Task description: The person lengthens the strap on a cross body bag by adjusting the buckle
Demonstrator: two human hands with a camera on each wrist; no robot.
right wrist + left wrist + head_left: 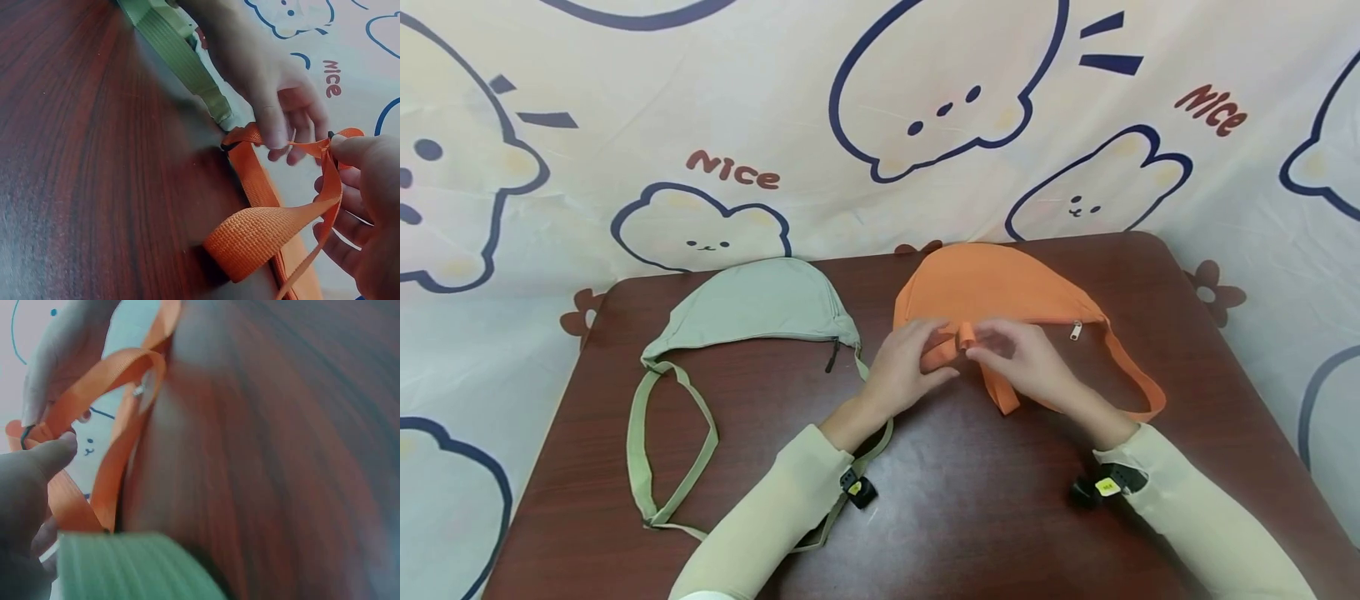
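An orange waist bag (992, 283) lies at the back right of the table, its zipper edge toward me. In front of it my left hand (908, 367) pinches the orange strap (253, 240) between thumb and fingers. My right hand (1032, 360) pinches the same strap close by, at a small dark buckle (331, 134). The right wrist view shows the strap looping down between the hands and the bag. Another dark fitting (230, 147) sits on the strap near the left hand. The two hands are close together but apart.
A pale green waist bag (752, 304) lies at the back left. Its green strap (640, 442) loops toward the front and passes under my left forearm. The brown table (970, 508) meets a white patterned cloth (850, 221) behind it.
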